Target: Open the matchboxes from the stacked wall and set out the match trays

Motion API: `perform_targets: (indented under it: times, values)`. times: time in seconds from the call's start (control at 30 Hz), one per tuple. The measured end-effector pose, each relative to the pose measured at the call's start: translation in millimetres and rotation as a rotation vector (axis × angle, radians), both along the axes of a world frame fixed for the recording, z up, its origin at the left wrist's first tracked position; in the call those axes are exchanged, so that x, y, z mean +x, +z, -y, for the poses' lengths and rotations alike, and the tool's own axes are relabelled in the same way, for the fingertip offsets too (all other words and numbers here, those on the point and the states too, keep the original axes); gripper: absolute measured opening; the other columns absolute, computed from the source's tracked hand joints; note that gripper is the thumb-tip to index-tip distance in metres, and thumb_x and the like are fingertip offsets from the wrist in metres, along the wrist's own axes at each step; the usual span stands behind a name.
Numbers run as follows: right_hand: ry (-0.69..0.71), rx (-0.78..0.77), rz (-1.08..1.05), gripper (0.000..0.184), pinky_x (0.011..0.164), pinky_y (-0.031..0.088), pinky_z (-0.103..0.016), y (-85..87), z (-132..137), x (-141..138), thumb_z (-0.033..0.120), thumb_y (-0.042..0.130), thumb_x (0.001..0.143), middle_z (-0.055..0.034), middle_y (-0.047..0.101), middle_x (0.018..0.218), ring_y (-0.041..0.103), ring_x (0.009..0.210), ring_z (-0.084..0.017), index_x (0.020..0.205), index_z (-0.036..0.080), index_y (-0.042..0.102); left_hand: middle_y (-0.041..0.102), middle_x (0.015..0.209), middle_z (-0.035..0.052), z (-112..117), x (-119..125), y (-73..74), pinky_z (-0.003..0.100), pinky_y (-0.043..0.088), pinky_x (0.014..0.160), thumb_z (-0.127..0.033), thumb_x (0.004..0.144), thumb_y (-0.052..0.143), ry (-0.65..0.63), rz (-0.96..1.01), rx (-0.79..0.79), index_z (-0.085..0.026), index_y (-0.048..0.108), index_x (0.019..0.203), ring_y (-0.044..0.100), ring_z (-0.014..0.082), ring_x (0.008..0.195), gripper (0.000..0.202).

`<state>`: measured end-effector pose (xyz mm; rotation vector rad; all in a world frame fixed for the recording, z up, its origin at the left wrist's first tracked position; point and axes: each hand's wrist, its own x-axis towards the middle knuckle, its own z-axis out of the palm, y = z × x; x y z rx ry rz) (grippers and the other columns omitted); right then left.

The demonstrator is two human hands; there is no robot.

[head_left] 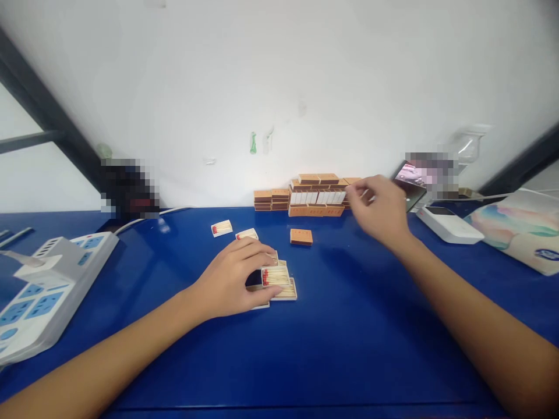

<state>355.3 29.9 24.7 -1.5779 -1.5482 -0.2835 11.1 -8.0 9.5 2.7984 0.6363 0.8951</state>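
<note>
My left hand (236,278) rests on the blue table (332,343), fingers curled round an open matchbox tray (278,277) full of red-tipped matches, with more trays stacked under it. My right hand (379,210) reaches to the back, its fingertips pinched at the right end of a stack of brown matchboxes (318,195) against the wall; what it pinches is too small to make out. A single closed brown matchbox (301,236) lies between the hands. Two open trays (222,227) (247,234) lie further left.
A white and blue power strip (41,285) lies at the left edge with a cable running to the wall. A propped phone (409,185), a white device (449,224) and a tissue pack (519,233) sit at the right.
</note>
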Motion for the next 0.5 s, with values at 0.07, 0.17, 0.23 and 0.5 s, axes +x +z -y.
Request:
perform_targets:
  times: [0.07,0.17,0.23,0.5]
  values:
    - [0.253,-0.106,0.050,0.023,0.077,0.049,-0.038,-0.7,8.0,-20.7,0.042,0.060,0.096,-0.0071,0.066,0.087,0.059,0.076,-0.022,0.091,0.022,0.070,0.075,0.121,0.0103,0.2,-0.5,0.0,0.048,0.057,0.099,-0.040,0.088,0.080,0.008,-0.014,-0.005,-0.021,0.071,0.116,0.069,0.0281,0.113,0.035]
    - [0.497,-0.345,0.133,0.036,0.077,0.050,-0.038,-10.6,13.5,-37.1,0.051,0.071,0.090,-0.0085,0.066,0.101,0.061,0.081,-0.022,0.110,0.022,0.072,0.075,0.120,0.0099,0.8,-0.5,0.6,0.048,0.056,0.101,-0.040,0.088,0.079,0.022,-0.027,-0.010,-0.021,0.067,0.124,0.068,0.0282,0.114,0.042]
    - [0.550,-0.485,0.141,0.044,0.076,0.050,-0.038,-18.8,13.3,-40.1,0.053,0.074,0.087,-0.0104,0.066,0.108,0.062,0.085,-0.023,0.116,0.021,0.070,0.075,0.119,0.0101,1.0,-0.1,1.1,0.048,0.056,0.100,-0.040,0.090,0.077,0.025,-0.015,-0.002,-0.021,0.065,0.127,0.069,0.0283,0.113,0.044]
    - [0.739,-0.467,0.083,0.040,0.072,0.047,-0.034,-8.9,34.8,-66.1,0.051,0.069,0.095,-0.0044,0.064,0.098,0.058,0.080,-0.019,0.125,0.025,0.065,0.074,0.116,0.0111,-0.7,0.3,2.9,0.047,0.057,0.097,-0.039,0.094,0.074,0.118,0.104,0.106,-0.020,0.059,0.139,0.069,0.0269,0.107,0.050]
